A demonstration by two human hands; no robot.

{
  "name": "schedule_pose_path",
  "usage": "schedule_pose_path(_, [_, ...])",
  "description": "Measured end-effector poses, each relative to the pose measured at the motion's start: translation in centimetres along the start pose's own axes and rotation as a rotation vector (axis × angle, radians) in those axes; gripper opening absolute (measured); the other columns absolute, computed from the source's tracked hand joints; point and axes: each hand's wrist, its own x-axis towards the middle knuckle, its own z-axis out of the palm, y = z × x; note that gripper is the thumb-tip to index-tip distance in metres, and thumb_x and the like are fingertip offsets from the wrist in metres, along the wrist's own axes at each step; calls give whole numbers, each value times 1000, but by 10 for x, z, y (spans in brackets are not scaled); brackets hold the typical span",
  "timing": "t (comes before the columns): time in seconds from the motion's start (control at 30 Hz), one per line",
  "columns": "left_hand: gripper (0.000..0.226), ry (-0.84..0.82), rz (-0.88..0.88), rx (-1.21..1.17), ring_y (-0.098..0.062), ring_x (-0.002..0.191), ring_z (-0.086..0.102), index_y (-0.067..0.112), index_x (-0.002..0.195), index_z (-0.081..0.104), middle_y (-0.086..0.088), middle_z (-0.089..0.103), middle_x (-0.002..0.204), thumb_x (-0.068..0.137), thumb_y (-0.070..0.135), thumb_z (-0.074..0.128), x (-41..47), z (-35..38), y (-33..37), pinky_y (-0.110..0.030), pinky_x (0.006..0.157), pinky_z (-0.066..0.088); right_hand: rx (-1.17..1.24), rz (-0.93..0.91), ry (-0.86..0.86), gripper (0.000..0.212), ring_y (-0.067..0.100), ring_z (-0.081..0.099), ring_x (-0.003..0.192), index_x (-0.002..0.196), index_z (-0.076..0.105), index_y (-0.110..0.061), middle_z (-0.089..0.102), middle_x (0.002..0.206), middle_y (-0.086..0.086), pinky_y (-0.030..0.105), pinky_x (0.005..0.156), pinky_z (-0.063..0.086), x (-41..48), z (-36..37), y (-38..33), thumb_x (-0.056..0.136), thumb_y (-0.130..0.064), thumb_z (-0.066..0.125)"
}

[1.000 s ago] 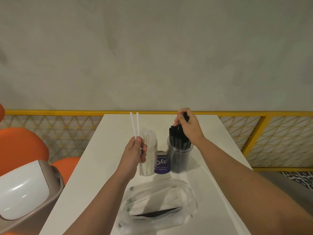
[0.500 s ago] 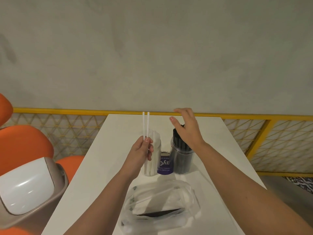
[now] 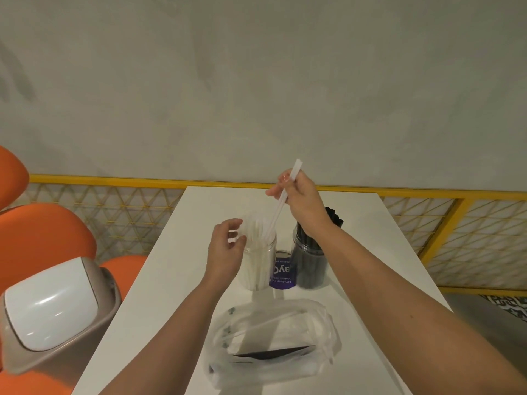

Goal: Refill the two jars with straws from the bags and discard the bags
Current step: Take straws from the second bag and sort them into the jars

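Observation:
Two clear jars stand mid-table: the left jar (image 3: 258, 269) holds white straws, the right jar (image 3: 309, 266) holds black straws. My right hand (image 3: 299, 201) pinches two white straws (image 3: 278, 208), tilted, their lower ends dipping into the left jar's mouth. Just left of that jar my left hand (image 3: 225, 246) hovers with its fingers loosely curled, holding nothing. Clear plastic bags (image 3: 271, 343) lie crumpled near the front of the table; a few white and black straws show inside.
A purple-labelled container (image 3: 281, 275) sits between the jars. A white-lidded swing-top bin (image 3: 48, 312) stands left of the white table (image 3: 176, 252), with orange chairs (image 3: 40, 232) behind it. A yellow mesh railing (image 3: 456, 229) runs along the far edge.
The two white straws passed from my left hand to my right hand, which left the black jar and now tilts them into the left jar. My left hand dropped beside the jar, empty.

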Motion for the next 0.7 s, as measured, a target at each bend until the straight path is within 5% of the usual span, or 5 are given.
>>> schedule_pose_path(0.13, [29,-34,-4,5,-14,105,53,22,114,51,1,49,122,92,4,54,0,2,-6,-12,75,41,-12,-27,20,17,11,59,80,92,48,-17,67,86,9,30,88,48,1,9,9,101,-14,33])
schedule_pose_path(0.27, [31,-42,3,26,-13,103,53,16,119,51,1,48,121,91,3,53,-1,3,-7,-9,72,41,-117,16,-37,17,11,61,92,114,45,-13,69,98,11,11,77,41,-6,20,27,101,-16,34])
schedule_pose_path(0.43, [32,-55,19,41,-14,105,54,16,120,52,2,48,120,91,3,53,-4,3,-8,-12,76,42,-371,88,-89,24,22,57,99,110,53,-5,63,113,11,30,82,44,-14,29,52,99,-21,38])
schedule_pose_path(0.57, [33,-41,62,77,-14,105,51,15,122,51,3,45,120,91,3,54,-9,2,-7,-24,85,46,-620,111,-210,26,24,43,122,113,59,-7,47,130,9,35,105,37,-14,28,68,96,-23,48])
schedule_pose_path(0.7, [31,17,162,114,-10,96,51,16,115,53,3,45,116,89,2,54,-16,1,-5,-14,75,43,-539,10,-128,43,14,40,124,128,46,-16,41,134,2,20,99,32,-22,22,55,88,-21,61])
